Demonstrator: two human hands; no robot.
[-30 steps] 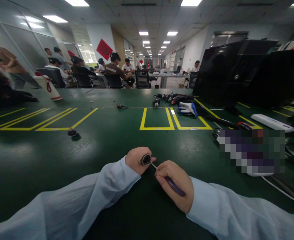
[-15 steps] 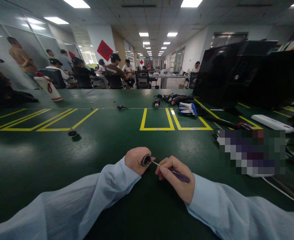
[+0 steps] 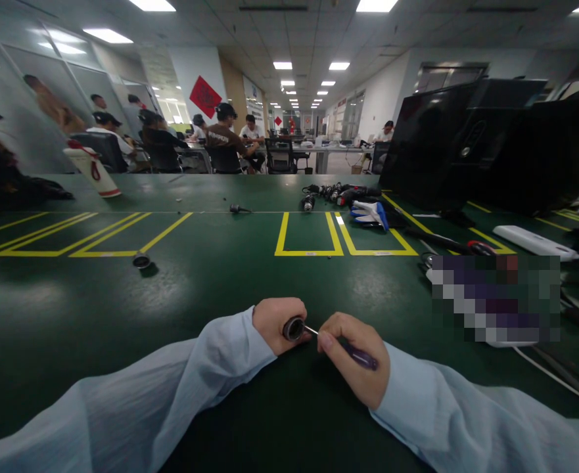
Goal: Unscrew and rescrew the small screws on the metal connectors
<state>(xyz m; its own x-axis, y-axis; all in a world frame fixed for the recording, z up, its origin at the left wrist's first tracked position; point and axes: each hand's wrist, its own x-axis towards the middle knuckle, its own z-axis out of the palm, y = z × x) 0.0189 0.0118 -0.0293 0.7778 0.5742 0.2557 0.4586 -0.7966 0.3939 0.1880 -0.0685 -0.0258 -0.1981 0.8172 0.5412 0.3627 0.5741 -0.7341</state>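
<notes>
My left hand (image 3: pixel 274 322) is closed around a small dark cylindrical part (image 3: pixel 294 328) with a round open end facing the camera. My right hand (image 3: pixel 355 364) pinches a thin screwdriver (image 3: pixel 353 353) with a purple handle, its metal tip pushed into the part's opening. Both hands rest low on the dark green table (image 3: pixel 220 282), close to its near edge. Light blue sleeves cover both forearms.
A similar small round part (image 3: pixel 141 261) lies to the left. Several dark connectors (image 3: pixel 333 192) and a blue-white glove (image 3: pixel 370 213) sit beyond yellow marked boxes. Black monitors (image 3: pixel 471 141) and cables fill the right side. A white cup (image 3: pixel 92 172) stands far left. People sit at desks behind.
Both hands have slid slightly toward me and down. My right hand turned, laying the screwdriver handle flatter, with the tip still in the part.
</notes>
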